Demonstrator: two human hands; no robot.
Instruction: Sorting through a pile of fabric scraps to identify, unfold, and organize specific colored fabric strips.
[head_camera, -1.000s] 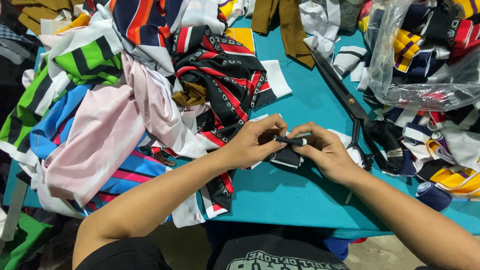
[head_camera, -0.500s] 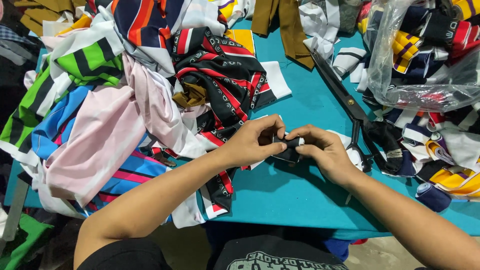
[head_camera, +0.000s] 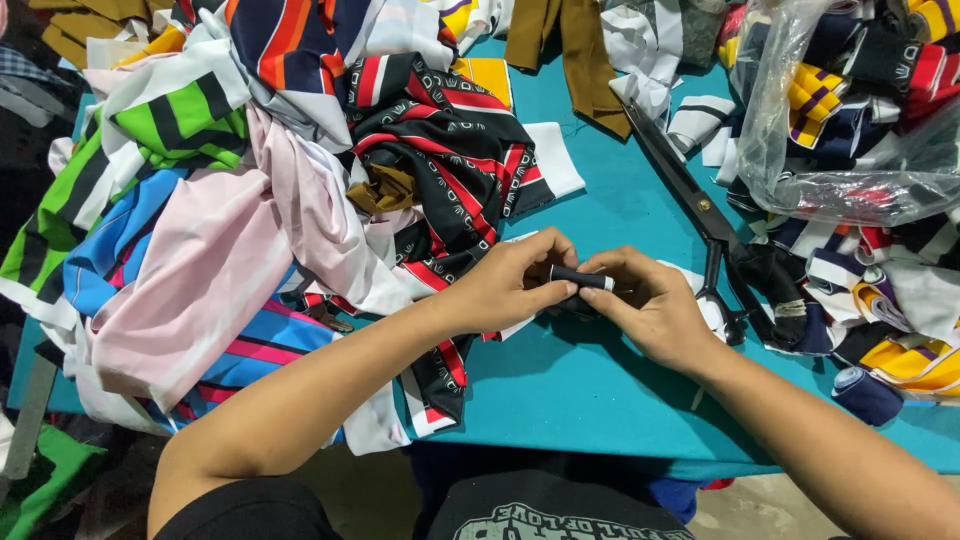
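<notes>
Dark rolled fabric strip, pinched end to end between the left hand and right hand (brought together above the teal table), was judged light, soft, best gripped at its ends.

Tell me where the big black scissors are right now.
In the head view, the black scissors lie on the teal table, to the right of the right hand, their blades pointing away toward the brown cloth.
</notes>
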